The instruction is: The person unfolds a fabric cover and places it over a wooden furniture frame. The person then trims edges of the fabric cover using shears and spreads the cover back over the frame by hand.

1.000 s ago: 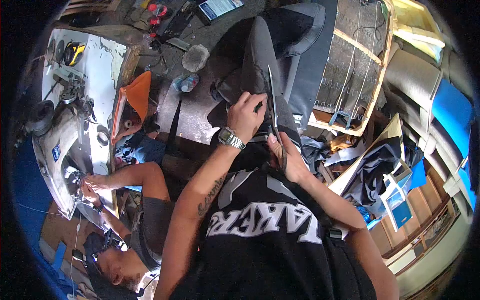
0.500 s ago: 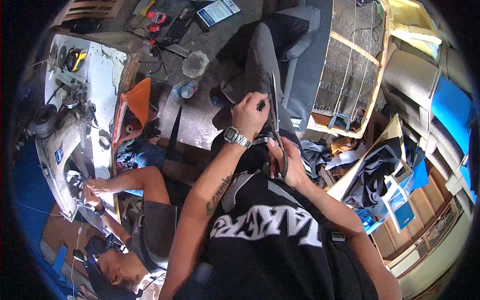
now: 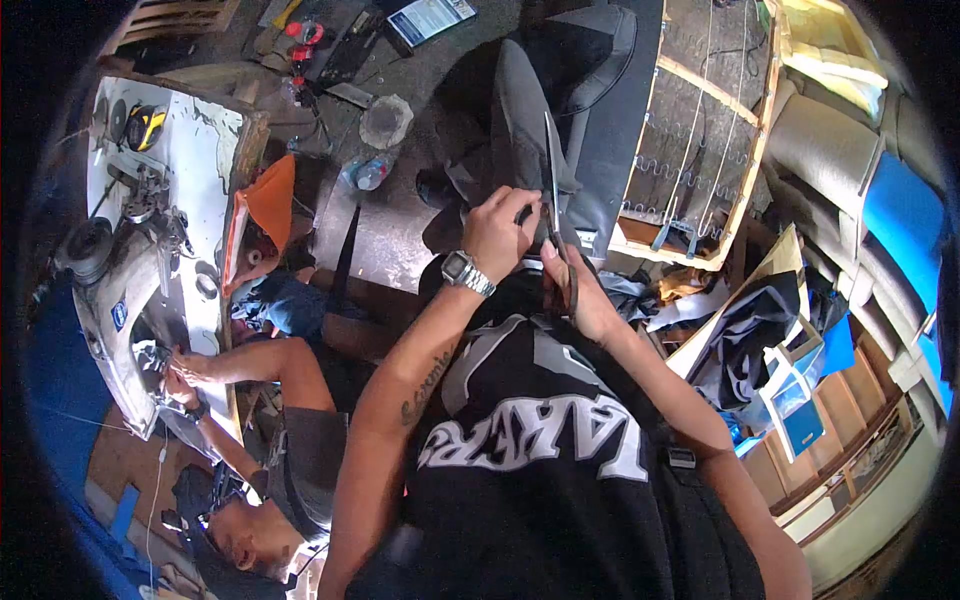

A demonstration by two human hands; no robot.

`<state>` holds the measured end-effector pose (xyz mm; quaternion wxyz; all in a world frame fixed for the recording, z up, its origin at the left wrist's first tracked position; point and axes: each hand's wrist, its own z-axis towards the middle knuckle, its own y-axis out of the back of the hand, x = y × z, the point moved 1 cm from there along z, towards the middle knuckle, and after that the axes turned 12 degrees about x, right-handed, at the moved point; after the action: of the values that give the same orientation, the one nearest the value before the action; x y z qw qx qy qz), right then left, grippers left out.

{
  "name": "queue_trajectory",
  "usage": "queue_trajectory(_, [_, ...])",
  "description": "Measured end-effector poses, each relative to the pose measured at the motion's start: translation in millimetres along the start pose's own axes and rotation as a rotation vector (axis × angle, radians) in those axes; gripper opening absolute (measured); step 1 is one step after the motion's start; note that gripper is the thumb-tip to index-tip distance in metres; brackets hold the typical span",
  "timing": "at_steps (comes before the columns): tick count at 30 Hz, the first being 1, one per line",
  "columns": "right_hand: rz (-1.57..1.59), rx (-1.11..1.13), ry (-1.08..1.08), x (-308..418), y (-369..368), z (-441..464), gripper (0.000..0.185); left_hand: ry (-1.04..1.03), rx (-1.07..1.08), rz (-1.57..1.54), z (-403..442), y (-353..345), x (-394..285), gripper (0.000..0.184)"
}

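Overhead, wide-angle view into a cramped, cluttered workshop. Underfoot, a worn, stained grey floor (image 3: 395, 245). At right, an upright wooden frame (image 3: 765, 130) with zigzag springs, near stacked beige padded pieces (image 3: 820, 145). At left, a scuffed white worktable (image 3: 205, 130) crowded with tools, with a co-worker (image 3: 305, 450) in a dark shirt bent beside it, both hands at a grey part there. Top center, in front of the body, dark grey fabric (image 3: 520, 110) in folded panels.

Both arms stretched forward from the body. Left hand (image 3: 503, 228) palm down, fingers curled in at the fabric, just beside the blades; cannot tell whether clamped on it. Right hand (image 3: 577, 290) lower and to the right, closed around the handles of long scissors (image 3: 553, 165), blades pointing away from the body along the fabric.

Across the black jersey (image 3: 560, 500), "LAKERS" in white, upside down from this view. Near the top, a printed blue-and-white cover (image 3: 432, 18), too small to read. On the left forearm, a script tattoo (image 3: 430, 385), hard to read. On the left wrist, a silver digital watch (image 3: 467, 272). At far left, a blue oval label (image 3: 119, 316), illegible.
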<state>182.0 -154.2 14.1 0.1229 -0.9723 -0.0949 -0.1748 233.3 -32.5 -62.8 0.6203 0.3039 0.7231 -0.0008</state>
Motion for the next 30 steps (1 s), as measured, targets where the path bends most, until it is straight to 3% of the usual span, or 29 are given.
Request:
queue_trajectory(8, [-0.208,-0.052,-0.002,23.9,18.6,-3.1,0.063,-0.063,-0.084,-0.004,17.8,4.1,-1.3,0.014])
queue_trajectory(17, [-0.087,-0.04,-0.005,40.6,34.2,-13.9,0.047,-0.056,-0.103,0.009,29.9,13.8,-7.9,0.013])
queue_trajectory(30, [-0.213,0.043,0.011,49.3,44.6,-12.7,0.063,-0.082,-0.068,-0.04,30.4,11.2,-16.7,0.015])
